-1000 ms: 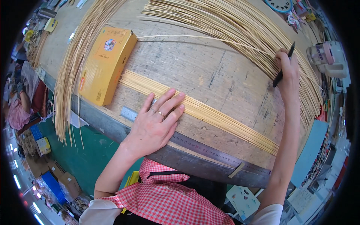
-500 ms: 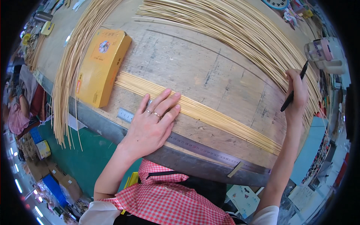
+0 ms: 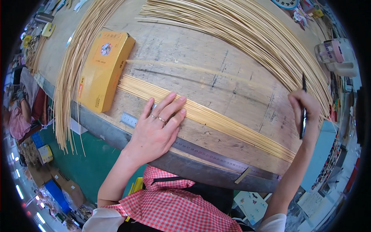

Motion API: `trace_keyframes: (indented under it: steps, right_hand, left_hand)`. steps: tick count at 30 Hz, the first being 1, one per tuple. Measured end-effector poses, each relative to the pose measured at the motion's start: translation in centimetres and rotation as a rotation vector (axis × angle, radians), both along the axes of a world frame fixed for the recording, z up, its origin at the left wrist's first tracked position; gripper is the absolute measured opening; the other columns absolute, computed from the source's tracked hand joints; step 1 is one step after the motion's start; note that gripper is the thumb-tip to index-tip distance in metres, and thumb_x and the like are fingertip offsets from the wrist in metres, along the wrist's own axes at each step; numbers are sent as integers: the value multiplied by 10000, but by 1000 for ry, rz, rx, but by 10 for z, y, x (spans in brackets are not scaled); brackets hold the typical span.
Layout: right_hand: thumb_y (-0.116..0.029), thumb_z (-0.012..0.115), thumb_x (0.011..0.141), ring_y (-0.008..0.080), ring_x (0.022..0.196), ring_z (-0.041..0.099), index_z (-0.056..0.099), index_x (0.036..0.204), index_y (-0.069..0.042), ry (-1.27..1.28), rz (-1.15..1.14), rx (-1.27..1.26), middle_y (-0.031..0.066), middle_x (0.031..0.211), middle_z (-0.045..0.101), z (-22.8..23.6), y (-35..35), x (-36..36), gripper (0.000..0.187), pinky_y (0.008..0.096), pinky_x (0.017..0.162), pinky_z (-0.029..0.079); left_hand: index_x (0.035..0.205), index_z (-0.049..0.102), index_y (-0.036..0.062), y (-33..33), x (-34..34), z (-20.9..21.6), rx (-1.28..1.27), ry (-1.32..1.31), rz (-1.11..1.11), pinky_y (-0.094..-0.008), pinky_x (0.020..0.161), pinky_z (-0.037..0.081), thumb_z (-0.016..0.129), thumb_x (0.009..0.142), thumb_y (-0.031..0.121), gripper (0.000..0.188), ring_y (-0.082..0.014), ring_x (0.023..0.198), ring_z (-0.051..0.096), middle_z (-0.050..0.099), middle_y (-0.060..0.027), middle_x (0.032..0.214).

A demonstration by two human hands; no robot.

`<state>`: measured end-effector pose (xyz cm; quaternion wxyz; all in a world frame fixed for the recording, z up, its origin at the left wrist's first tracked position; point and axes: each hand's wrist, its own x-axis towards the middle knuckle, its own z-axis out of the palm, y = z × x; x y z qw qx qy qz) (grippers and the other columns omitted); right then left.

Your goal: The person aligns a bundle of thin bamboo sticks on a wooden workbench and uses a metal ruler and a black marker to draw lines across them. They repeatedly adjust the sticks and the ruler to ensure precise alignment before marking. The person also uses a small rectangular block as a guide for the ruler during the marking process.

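Observation:
My left hand (image 3: 156, 127) lies with fingers spread over a flat row of thin wooden sticks (image 3: 232, 131), pressing them against the worktable. Under its palm runs a metal ruler (image 3: 208, 154), its end showing left of the thumb. The left ends of the row meet a yellow box (image 3: 102, 73). Over the table at the right, my right hand (image 3: 307, 104) is closed round a black pen (image 3: 303, 125). From its fingertips a single thin stick (image 3: 216, 72), blurred by motion, stretches left towards the box, above the row.
A large sheaf of long sticks (image 3: 247, 38) covers the table's far side, and another bundle (image 3: 71, 77) hangs over its left edge. A small flat strip (image 3: 242, 175) crosses the ruler near the front. Jars (image 3: 336, 56) stand at the far right.
My right hand has drawn back a little towards me and turned, and a loose stick now shows in it beside the pen. The left hand stays in place.

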<state>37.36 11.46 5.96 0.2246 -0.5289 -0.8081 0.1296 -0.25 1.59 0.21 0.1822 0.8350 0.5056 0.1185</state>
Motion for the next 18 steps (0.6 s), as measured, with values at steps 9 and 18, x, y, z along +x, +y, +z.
trace_keyframes:
  steps: [9, 18]
  right_hand:
    - [-1, 748, 811, 313, 677, 623, 650, 863, -21, -13, 37, -163, 145, 770, 614, -35, -50, -22, 112, 386, 609, 473]
    - [-7, 760, 729, 307, 693, 612, 629, 842, -73, -101, 132, -150, 109, 791, 597, -36, -66, -25, 185, 396, 585, 469]
  left_hand:
    - [1303, 569, 92, 1, 1, 0, -1, -8, 4, -594, 1171, 286, 693, 834, 71, 486, -325, 1469, 392, 452, -87, 1544]
    - [1275, 542, 96, 3, 3, 1, -19, 34, 6, -599, 1171, 270, 654, 850, 53, 442, -354, 1464, 392, 387, -164, 1609]
